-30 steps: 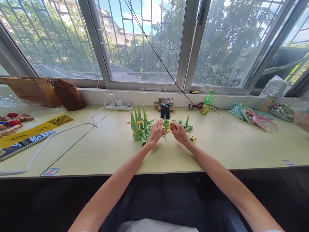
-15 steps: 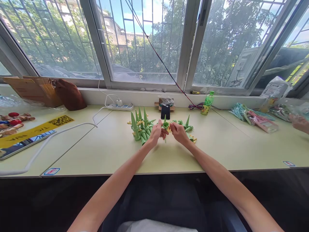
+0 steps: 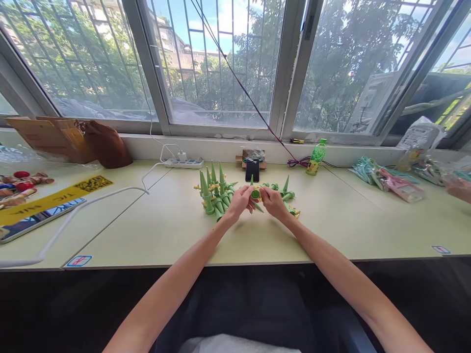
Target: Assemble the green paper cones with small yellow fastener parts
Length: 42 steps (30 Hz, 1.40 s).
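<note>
My left hand (image 3: 240, 202) and my right hand (image 3: 272, 202) meet over the middle of the pale desk (image 3: 165, 225). Together they pinch one green plastic spike (image 3: 255, 196), its round open end turned up toward me and its tip slanting down to the right. A small yellow piece shows between my fingers at that open end. Left of my hands stands a cluster of green spikes (image 3: 215, 191), several upright, with small yellow parts among them. More green spikes (image 3: 285, 191) lie to the right, behind my right hand.
A black phone (image 3: 252, 169) leans on a stand behind the spikes. A power strip (image 3: 183, 162) with a white cable, a green bottle (image 3: 316, 157), a brown pouch (image 3: 105, 144), a cardboard box (image 3: 51, 137) and bagged items (image 3: 386, 179) line the window side. Another person's hand (image 3: 459, 189) shows far right.
The spike was upright in my left hand with its open end up; now both hands hold it, tipped so its open end faces me. My right hand has closed in on it.
</note>
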Tool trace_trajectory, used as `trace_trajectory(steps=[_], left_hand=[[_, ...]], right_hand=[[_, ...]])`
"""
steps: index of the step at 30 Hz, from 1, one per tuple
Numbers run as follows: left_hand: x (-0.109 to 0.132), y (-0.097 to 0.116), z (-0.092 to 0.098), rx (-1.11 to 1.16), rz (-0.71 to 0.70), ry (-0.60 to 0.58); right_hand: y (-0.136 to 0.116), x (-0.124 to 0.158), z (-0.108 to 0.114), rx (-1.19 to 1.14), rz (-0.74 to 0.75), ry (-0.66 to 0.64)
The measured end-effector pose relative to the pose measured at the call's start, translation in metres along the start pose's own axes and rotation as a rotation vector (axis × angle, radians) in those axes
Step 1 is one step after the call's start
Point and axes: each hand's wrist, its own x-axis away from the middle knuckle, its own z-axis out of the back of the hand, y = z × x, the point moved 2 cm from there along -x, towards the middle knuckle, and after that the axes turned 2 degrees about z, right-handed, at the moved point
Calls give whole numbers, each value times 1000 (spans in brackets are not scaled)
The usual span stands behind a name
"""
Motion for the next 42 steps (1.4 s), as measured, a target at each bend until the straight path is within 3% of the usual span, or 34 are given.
trace_trajectory(steps=[9,18,24,30,42], left_hand=[[0,-2,0,-232,-221,29],[1,-3,-1,-229,-182,-18],[-3,-8,2,-215,-179,14],[-4,-8,2,-262,-239,2],[-9,-11,7,-366,-350,98]], right_hand=[[2,0,0,7,-19,1],[2,0,2,-15,-33,14],[-1,1,4,-15,-41,15],[-1,0,4,-6,-42,12],[3,-1,2,46,-11,9]])
